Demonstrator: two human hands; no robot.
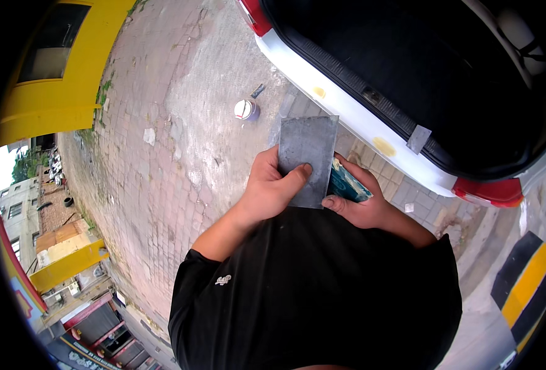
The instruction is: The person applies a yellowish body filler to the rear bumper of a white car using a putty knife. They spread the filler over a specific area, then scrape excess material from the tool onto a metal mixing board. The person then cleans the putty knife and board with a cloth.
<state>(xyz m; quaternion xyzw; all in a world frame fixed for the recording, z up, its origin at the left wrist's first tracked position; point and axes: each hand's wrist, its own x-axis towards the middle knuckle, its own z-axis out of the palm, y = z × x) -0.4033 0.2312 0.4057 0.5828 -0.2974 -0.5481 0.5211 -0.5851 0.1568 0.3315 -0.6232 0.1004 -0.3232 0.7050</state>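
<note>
My left hand (265,182) grips a grey rectangular sheet, possibly sandpaper (305,139), thumb pressed on its face and fingers hidden behind it. My right hand (365,203) is closed on a teal block (347,184) with pale smears along its edge, held at the sheet's right side. Beyond them, a white car's rear edge (340,102) runs below an open trunk and carries two pale yellow patches (384,146). A small grey piece (418,139) sits on the trunk sill at the right.
A white pail (246,110) stands on the paving near a dark flat tool (257,90). A yellow structure (51,98) is at upper left. A black-and-yellow striped object (521,277) is at lower right. Red tail lights (485,192) flank the trunk.
</note>
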